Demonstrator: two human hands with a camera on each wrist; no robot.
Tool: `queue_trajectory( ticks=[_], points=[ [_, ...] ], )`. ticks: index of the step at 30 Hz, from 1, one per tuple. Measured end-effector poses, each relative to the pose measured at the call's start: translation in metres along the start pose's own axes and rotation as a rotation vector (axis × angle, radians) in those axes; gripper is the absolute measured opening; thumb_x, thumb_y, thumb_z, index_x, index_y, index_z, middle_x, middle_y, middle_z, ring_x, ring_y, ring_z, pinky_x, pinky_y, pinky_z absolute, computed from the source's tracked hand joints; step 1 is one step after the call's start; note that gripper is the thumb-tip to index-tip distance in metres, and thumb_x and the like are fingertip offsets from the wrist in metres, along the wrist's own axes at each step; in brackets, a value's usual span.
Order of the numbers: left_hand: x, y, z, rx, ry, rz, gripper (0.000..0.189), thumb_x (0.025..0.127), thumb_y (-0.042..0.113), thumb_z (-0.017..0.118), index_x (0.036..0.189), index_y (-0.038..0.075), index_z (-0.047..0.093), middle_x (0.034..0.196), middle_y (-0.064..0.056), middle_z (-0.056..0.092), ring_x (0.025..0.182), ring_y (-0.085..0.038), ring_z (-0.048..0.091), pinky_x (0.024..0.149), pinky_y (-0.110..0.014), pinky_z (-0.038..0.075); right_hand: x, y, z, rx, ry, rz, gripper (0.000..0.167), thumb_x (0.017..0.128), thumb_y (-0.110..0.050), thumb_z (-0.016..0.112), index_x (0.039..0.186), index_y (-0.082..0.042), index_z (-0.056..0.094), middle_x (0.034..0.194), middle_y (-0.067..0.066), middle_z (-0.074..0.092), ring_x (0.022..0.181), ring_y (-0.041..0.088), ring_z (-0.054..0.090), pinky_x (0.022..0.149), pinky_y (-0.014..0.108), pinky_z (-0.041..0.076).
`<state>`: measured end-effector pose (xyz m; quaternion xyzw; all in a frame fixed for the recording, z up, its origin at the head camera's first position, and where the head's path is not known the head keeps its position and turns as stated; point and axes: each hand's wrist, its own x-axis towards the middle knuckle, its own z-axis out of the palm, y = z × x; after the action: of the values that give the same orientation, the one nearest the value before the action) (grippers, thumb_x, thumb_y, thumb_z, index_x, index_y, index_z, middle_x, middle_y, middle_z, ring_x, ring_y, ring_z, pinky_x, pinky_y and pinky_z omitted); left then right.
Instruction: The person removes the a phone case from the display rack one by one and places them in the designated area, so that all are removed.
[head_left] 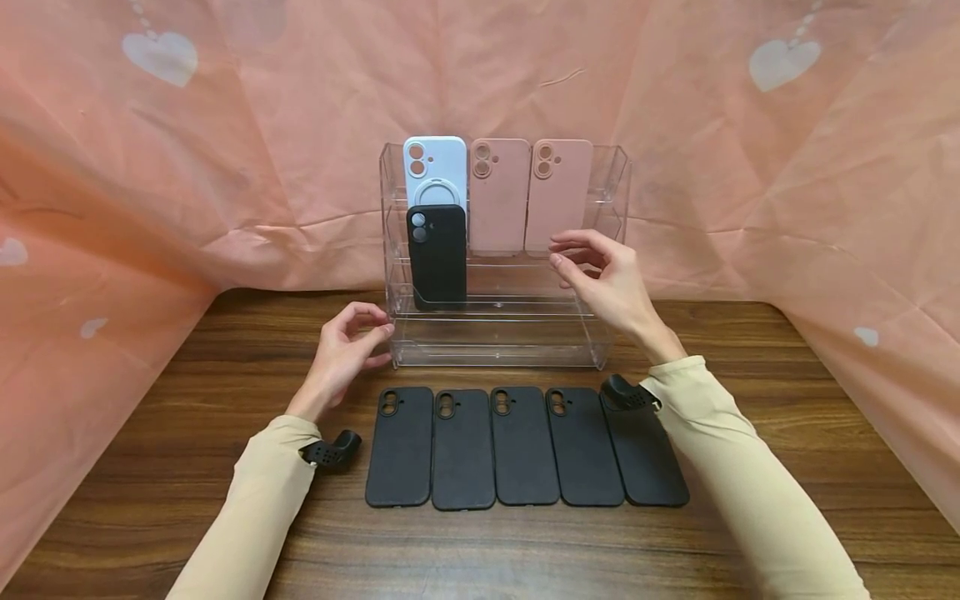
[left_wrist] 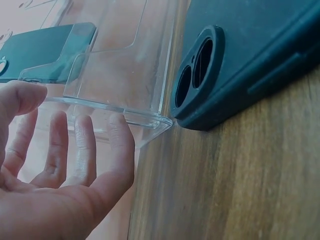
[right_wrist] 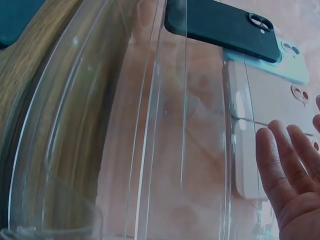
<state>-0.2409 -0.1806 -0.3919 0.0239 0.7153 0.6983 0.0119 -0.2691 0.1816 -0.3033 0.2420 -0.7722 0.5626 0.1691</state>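
Note:
A clear stepped acrylic stand [head_left: 498,354] holds a white phone case [head_left: 450,158] with a ring on its back and two pink phone cases [head_left: 498,200] on its upper tier. One black phone case [head_left: 438,262] stands a tier lower at the left, overlapping the white one. My left hand [head_left: 341,350] is at the stand's lower left side, fingers loosely bent around its edge and thumb near the front corner. In front of the right-hand pink case [head_left: 558,196], my right hand [head_left: 607,279] hovers with relaxed fingers and nothing in them.
Several black phone cases [head_left: 462,450] lie side by side on the wooden table [head_left: 750,433] in front of the stand, camera cutouts toward it. The rightmost is partly covered by my right wrist camera [head_left: 626,393]. Pink cloth [head_left: 330,133] with hearts hangs behind and at both sides.

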Motion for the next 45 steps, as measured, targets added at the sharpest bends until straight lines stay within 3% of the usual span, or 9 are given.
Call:
queue_trajectory(
  ticks=[8,21,26,33,39,45],
  points=[
    [0.0,-0.001,-0.001,-0.002,-0.007,-0.003,0.018,0.098,0.013,0.069,0.112,0.018,0.058,0.113,0.001,0.059,0.104,-0.015,0.068,0.083,-0.041,0.065,0.009,-0.002,0.016,0.021,0.003,-0.009,0.031,0.094,-0.003,0.069,0.123,0.007,0.065,0.116,0.029,0.068,0.093,0.026,0.073,0.073,0.032,0.065],
    [-0.001,-0.002,-0.002,0.001,-0.004,-0.012,0.018,0.098,0.014,0.069,0.112,0.018,0.059,0.114,0.0,0.058,0.103,-0.014,0.067,0.083,-0.039,0.065,0.026,-0.007,0.041,0.035,0.001,-0.014,0.031,0.095,-0.008,0.07,0.124,0.003,0.066,0.117,0.025,0.069,0.091,0.011,0.072,0.077,0.04,0.065],
    [-0.001,-0.002,-0.002,0.005,-0.006,-0.008,0.018,0.098,0.014,0.069,0.113,0.016,0.059,0.114,0.0,0.058,0.101,-0.012,0.065,0.083,-0.04,0.065,0.031,-0.008,0.047,0.057,-0.002,-0.01,0.031,0.095,-0.008,0.071,0.123,0.003,0.066,0.116,0.022,0.07,0.089,0.016,0.071,0.077,0.042,0.065],
    [-0.001,-0.001,-0.002,0.001,-0.011,-0.006,0.02,0.098,0.014,0.069,0.116,0.014,0.059,0.113,0.001,0.059,0.103,-0.013,0.065,0.082,-0.04,0.065,0.038,-0.008,0.056,0.079,-0.016,-0.007,0.031,0.095,-0.008,0.071,0.123,0.003,0.066,0.116,0.022,0.07,0.093,0.028,0.07,0.076,0.037,0.064],
    [-0.001,-0.001,-0.002,-0.001,-0.01,-0.005,0.019,0.098,0.014,0.069,0.114,0.015,0.059,0.112,0.002,0.06,0.106,-0.016,0.066,0.081,-0.039,0.065,0.043,-0.008,0.065,0.089,-0.022,-0.021,0.032,0.094,-0.006,0.072,0.124,0.003,0.066,0.117,0.024,0.07,0.092,0.029,0.071,0.076,0.04,0.065],
    [-0.001,0.0,-0.001,-0.01,-0.006,-0.007,0.017,0.098,0.014,0.069,0.112,0.017,0.06,0.111,0.003,0.061,0.104,-0.014,0.067,0.081,-0.039,0.065,0.048,-0.009,0.073,0.079,-0.018,-0.012,0.033,0.093,-0.007,0.073,0.124,0.002,0.066,0.119,0.021,0.07,0.092,0.022,0.071,0.075,0.026,0.063]
  ],
)
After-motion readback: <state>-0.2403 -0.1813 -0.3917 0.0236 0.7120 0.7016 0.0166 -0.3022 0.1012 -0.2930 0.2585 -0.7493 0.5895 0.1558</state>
